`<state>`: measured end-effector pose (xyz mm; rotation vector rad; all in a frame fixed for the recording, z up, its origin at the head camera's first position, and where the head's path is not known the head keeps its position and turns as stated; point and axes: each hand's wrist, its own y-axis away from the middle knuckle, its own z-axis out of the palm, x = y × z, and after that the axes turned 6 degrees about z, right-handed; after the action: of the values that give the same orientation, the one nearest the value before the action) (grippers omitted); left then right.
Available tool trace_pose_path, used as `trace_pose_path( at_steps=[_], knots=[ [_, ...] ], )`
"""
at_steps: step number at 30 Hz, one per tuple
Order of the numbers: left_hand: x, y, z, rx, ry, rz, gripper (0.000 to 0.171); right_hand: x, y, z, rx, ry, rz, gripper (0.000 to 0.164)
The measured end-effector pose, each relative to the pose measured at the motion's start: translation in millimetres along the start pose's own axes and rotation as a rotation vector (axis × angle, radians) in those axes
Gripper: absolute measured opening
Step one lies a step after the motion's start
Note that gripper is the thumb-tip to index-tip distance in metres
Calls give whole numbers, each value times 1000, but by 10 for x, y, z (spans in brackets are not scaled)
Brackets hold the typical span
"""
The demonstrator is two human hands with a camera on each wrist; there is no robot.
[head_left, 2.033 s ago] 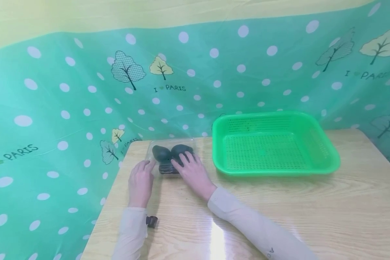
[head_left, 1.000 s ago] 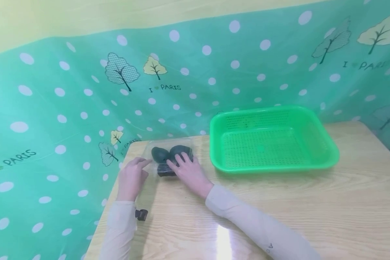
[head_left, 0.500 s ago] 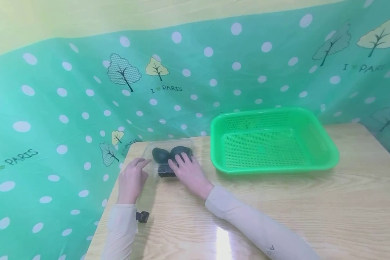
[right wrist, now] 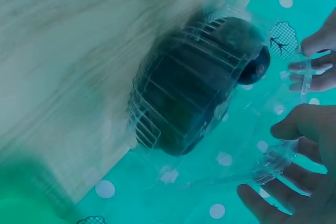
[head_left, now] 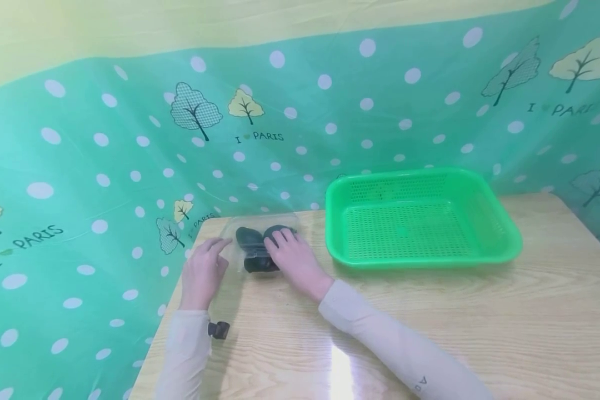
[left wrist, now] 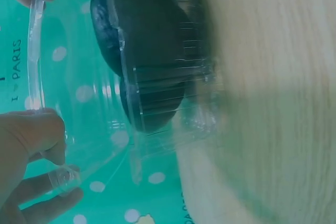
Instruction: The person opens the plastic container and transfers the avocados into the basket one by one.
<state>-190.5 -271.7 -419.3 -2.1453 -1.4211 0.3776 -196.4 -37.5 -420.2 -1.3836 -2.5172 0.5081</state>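
Note:
A clear plastic clamshell box (left wrist: 136, 163) stands at the table's back left, with dark, rounded fruit that look like avocados (head_left: 248, 238) inside. Its ribbed side faces the wrist cameras. In both wrist views the clear lid (left wrist: 35, 51) stands apart from the box's rim. My left hand (head_left: 202, 275) is at the left end, pinching the lid's edge between thumb and fingers. At the other end my right hand (right wrist: 312, 166) has its thumb and fingers around a lid corner. From the head camera, the right hand (head_left: 301, 264) covers part of the right-hand fruit.
A green perforated basket (head_left: 500, 258) stands to the right of the box, near the table's back edge. Behind the wooden table (head_left: 410, 316) hangs a green dotted cloth (head_left: 290, 78). A small black device (head_left: 219, 330) sits by my left cuff.
My left hand has shifted a little left and its fingers have bent more. The right hand has edged up and inward, and the lid's front edge has come up from the box.

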Motion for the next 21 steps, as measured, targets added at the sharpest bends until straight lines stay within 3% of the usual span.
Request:
trace_pose_path(
  at_steps=[6,12,21],
  knots=[
    [-30,-57,-39,-5,10,5,52,37,-34,-63,34,-43,1,35],
    [-76,-110,-55,29,16,31,48,85,-73,-75,80,-66,-21,38],
    [-93,-195,-98,30,27,28,42,138,-137,-133,75,-90,-7,37]
  ],
)
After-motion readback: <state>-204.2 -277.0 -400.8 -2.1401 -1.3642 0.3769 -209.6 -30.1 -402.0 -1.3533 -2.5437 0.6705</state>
